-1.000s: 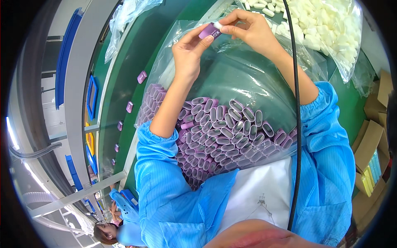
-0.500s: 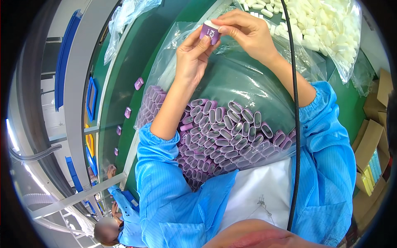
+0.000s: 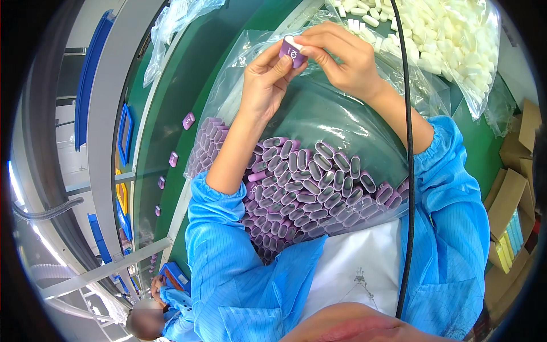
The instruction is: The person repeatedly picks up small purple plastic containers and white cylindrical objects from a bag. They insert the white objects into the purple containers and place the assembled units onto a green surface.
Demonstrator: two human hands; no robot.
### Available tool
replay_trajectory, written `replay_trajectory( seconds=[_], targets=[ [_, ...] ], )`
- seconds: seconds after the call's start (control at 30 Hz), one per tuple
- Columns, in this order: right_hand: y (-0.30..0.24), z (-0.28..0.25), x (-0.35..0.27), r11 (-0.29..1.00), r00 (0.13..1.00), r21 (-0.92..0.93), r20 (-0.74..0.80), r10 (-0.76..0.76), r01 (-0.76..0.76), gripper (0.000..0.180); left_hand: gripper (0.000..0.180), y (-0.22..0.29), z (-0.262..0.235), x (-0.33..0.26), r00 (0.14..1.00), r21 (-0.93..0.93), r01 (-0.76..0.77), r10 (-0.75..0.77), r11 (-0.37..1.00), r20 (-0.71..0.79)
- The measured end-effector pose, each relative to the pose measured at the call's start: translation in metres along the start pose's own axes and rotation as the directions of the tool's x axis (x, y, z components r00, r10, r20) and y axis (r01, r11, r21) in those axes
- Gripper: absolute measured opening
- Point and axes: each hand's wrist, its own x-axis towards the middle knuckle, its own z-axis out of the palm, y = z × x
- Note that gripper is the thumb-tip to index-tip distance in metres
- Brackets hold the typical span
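Observation:
Up at the far middle, my left hand [image 3: 263, 85] pinches a small purple oval casing [image 3: 292, 52] between thumb and fingers. A white plastic insert [image 3: 294, 41] shows at the casing's upper end. My right hand [image 3: 350, 60] is closed with thumb and fingertips on that white insert, though the fingers partly cover it. Below my hands, many hollow purple casings [image 3: 308, 186] lie piled in a clear plastic bag [image 3: 336, 111], most with their oval openings facing up. Past my right hand is a heap of white inserts [image 3: 450, 34] on clear plastic.
To the left a green conveyor belt [image 3: 191, 85] carries several spaced purple casings [image 3: 188, 120]. A black cable [image 3: 408, 142] hangs across the right side. Cardboard boxes [image 3: 510, 211] stand at the far right. A co-worker [image 3: 171, 308] sits at the lower left.
The held casing has tilted slightly, with my right fingertips still on the insert. Casings on the belt have shifted slightly toward the lower left. The co-worker's hand has drawn back from the belt.

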Motion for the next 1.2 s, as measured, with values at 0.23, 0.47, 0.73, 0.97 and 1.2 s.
replay_trajectory(
  seconds=[0.23,0.47,0.73,0.97,1.2],
  targets=[
    [-0.001,-0.004,0.003,0.978,0.981,-0.102,0.087,-0.175,0.184,0.020,0.032,0.014,0.002,-0.002,0.999,0.220,-0.025,0.030,0.975,-0.018],
    [0.022,-0.027,0.009,0.954,0.962,-0.133,0.015,0.271,-0.267,0.015,0.040,0.038,-0.045,-0.002,0.993,0.408,0.071,-0.024,0.910,-0.120],
    [0.096,-0.067,0.004,0.629,0.841,-0.658,-0.013,0.540,-0.414,0.015,0.044,0.088,-0.249,-0.027,0.741,0.713,0.618,0.055,0.331,-0.669],
    [0.075,-0.049,-0.001,0.468,0.854,-0.858,0.071,0.516,-0.212,0.023,0.038,0.066,-0.095,-0.020,0.871,0.973,0.107,0.492,-0.206,0.008],
    [0.088,-0.040,-0.014,0.386,0.893,-0.922,0.145,0.427,-0.035,0.018,0.045,0.016,0.081,-0.068,0.686,0.839,-0.440,-0.484,0.319,0.543]
  ],
)
